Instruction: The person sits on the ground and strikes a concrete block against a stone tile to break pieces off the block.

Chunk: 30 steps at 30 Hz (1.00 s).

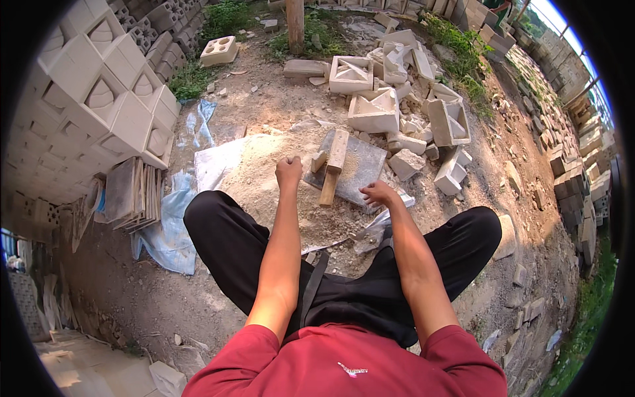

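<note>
My left hand (289, 171) is closed in a fist above the pale sandy rubble; anything inside it is hidden. Over the right front corner of a grey flat slab (367, 163) is my right hand (379, 193), its fingers loosely bent and apart, with nothing visible in them. Between the hands, a wooden mallet-like tool lies on the slab, its pale block head (338, 149) toward the far side and its brown handle (328, 190) pointing at me. A small wooden piece (318, 161) rests against its left side. Neither hand touches the tool.
Broken cream blocks (374, 111) are heaped beyond the slab and to the right. A tall stack of cream blocks (109, 86) stands at left, with thin boards (135, 192) leaning by it. Blue plastic sheeting (173, 231) lies near my left knee. A wooden post (295, 26) rises at the back.
</note>
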Motion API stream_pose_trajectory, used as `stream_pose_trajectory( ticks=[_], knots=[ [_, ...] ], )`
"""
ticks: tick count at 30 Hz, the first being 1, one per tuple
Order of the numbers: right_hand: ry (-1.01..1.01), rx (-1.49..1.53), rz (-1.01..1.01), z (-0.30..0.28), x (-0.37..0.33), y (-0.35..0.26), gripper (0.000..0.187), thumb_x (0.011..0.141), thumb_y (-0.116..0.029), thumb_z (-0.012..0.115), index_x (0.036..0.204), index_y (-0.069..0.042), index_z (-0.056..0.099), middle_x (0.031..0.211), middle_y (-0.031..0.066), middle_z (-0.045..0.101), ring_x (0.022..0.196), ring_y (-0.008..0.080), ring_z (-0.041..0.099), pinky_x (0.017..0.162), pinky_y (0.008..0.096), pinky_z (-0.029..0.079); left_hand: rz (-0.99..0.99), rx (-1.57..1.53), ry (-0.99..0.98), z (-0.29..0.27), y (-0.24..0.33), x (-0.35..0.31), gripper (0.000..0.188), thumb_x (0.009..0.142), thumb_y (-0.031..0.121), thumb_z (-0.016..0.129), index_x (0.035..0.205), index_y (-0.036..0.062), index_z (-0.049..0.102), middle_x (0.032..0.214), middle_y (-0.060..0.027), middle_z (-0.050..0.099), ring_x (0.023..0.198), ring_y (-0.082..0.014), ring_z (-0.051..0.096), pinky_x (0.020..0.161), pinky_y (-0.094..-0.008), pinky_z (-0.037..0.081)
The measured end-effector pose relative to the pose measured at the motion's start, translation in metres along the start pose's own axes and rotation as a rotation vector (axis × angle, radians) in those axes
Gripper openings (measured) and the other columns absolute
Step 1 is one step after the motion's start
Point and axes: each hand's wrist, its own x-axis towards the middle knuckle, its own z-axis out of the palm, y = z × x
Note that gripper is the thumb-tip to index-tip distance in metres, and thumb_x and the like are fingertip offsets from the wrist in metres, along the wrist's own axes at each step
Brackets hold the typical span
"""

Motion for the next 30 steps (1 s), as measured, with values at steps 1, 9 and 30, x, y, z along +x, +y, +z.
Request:
stream_pose_trajectory(
  ticks=[1, 9, 30],
  knots=[
    [-0.021, 0.146, -0.024, 0.014, 0.001, 0.01, 0.053, 0.087, -0.048, 0.062, 0.111, -0.001, 0.062, 0.098, 0.015, 0.067, 0.081, 0.0238, 0.067, 0.072, 0.0392, 0.053, 0.009, -0.083, -0.033, 0.0, 0.035, -0.007, 0.036, 0.086, 0.035, 0.059, 0.075, 0.0011, 0.062, 0.067, -0.0097, 0.067, 0.056, -0.0132, 0.062, 0.051, -0.0282, 0.049],
    [0.098, 0.476, -0.056, 0.121, 0.001, -0.049, 0.069, 0.074, -0.056, 0.073, 0.1, 0.006, 0.062, 0.088, 0.014, 0.066, 0.072, 0.0211, 0.065, 0.059, 0.0369, 0.053, 0.606, 0.383, -0.273, -0.104, 0.231, 0.009, 0.041, 0.09, 0.041, 0.061, 0.096, 0.0006, 0.064, 0.081, -0.0055, 0.066, 0.071, -0.0135, 0.064, 0.061, -0.0274, 0.05],
    [0.101, 0.821, -0.17, 0.069, 0.009, -0.028, 0.024, 0.076, -0.017, 0.073, 0.081, 0.001, 0.058, 0.065, 0.0099, 0.061, 0.05, 0.0208, 0.06, 0.045, 0.0342, 0.049, 0.525, 0.617, -0.333, -0.09, 0.184, 0.001, 0.039, 0.085, 0.038, 0.066, 0.098, 0.0009, 0.065, 0.089, -0.0157, 0.068, 0.084, -0.0264, 0.065, 0.077, -0.0362, 0.051]
  ],
)
